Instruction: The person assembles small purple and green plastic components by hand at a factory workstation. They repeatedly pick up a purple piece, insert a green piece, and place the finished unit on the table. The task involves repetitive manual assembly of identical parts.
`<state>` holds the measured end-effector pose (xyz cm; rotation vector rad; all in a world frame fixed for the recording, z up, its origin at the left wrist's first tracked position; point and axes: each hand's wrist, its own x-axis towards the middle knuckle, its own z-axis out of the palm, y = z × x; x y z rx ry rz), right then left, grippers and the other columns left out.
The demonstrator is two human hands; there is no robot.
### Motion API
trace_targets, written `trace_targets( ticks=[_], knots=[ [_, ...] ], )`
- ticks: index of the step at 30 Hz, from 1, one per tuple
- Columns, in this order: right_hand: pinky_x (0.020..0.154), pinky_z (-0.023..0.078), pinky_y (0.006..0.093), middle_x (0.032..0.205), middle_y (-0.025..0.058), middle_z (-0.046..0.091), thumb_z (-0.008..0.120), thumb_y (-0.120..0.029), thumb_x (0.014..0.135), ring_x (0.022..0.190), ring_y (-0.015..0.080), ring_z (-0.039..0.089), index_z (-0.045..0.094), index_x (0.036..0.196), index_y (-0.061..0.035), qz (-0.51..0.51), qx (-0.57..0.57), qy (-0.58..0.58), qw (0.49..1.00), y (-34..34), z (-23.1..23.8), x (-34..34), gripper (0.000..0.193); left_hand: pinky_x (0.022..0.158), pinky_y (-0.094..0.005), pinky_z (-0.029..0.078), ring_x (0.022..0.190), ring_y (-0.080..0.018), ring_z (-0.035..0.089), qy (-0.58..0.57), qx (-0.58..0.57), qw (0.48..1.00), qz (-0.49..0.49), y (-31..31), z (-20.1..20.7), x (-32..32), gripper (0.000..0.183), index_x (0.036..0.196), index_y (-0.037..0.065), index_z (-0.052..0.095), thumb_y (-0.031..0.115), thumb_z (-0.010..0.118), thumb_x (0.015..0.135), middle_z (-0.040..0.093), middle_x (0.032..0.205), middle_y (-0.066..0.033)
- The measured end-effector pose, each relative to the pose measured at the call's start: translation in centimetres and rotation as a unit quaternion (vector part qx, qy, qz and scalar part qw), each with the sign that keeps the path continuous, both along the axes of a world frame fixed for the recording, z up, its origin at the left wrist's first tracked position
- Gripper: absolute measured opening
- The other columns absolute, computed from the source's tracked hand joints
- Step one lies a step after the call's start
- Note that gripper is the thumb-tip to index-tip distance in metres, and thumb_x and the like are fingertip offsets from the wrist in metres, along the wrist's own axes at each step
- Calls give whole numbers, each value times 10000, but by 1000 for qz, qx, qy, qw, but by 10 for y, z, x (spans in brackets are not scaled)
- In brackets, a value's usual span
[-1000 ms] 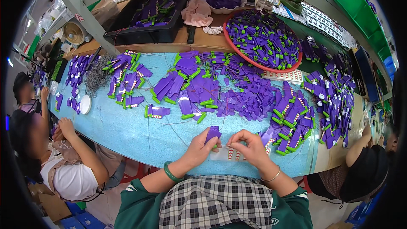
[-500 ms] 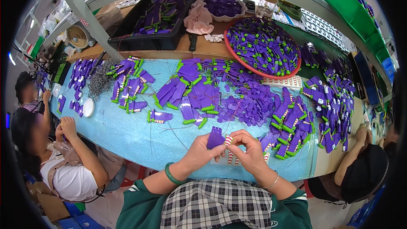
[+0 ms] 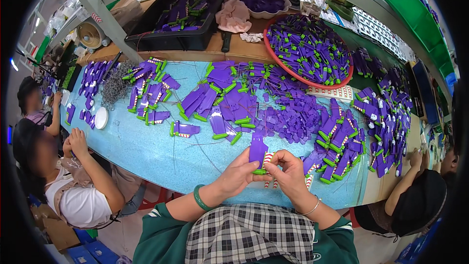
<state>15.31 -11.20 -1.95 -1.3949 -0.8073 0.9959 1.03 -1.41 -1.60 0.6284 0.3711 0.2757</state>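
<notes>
Between my two hands, above the near edge of the blue table, is a flat purple plastic part [image 3: 257,147] with a green end. My left hand [image 3: 240,171] grips it by its lower left side. A red-and-white striped sticker [image 3: 268,158] shows at its right edge, and my right hand [image 3: 287,170] pinches there with thumb and index finger. Part of the sticker is hidden by the fingers. Beneath my hands lies a striped sticker sheet [image 3: 274,185], mostly covered. Purple parts with green ends [image 3: 337,142] are heaped just right of my right hand.
A red basket [image 3: 350,76] of purple-green parts stands at the back right, a black crate [image 3: 200,44] at the back left. Small purple pieces [image 3: 290,120] spread over the blue table [image 3: 146,142]. A shelf post [image 3: 110,24] rises at left. Co-workers sit on both sides.
The purple part has turned more upright, its green end now at the bottom by my left thumb. Both hands have shifted slightly, and the view has moved a little.
</notes>
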Motion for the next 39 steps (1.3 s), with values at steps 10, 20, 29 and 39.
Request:
trace_targets(
  ticks=[10, 20, 29, 39],
  knots=[
    [710, 444, 228, 821, 12, 594, 689, -4, 805, 763, 78, 543, 580, 845, -16, -5, 9, -49, 999, -2, -8, -1, 116, 946, -458, 498, 1170, -245, 526, -2, 1, 1000, 0, -2, 1, 0, 408, 1302, 69, 362, 24, 449, 905, 506, 1237, -108],
    [633, 409, 269, 745, 35, 598, 711, -12, 767, 676, 130, 524, 588, 733, -20, -33, 85, -177, 980, -4, -6, 0, 128, 849, -384, 572, 1046, -184, 573, 52, 162, 986, -2, -11, -3, 3, 244, 1178, 38, 438, 105, 523, 960, 522, 1141, -68],
    [604, 413, 312, 662, 62, 581, 722, -10, 699, 644, 191, 533, 579, 698, -35, -71, 154, -328, 929, -3, 5, 0, 145, 791, -372, 549, 1031, -155, 568, 26, 195, 980, 7, -17, -5, 1, 271, 1199, 46, 453, 129, 545, 957, 540, 1114, -54],
    [806, 483, 367, 1054, 134, 592, 788, -254, 675, 1002, 288, 576, 576, 1059, -18, 101, 101, -239, 960, 13, 9, 3, 498, 502, -293, 413, 561, -156, 485, -55, -139, 981, -125, -14, -21, 6, 356, 942, 73, 514, 376, 337, 1004, 489, 705, -33]
  ],
)
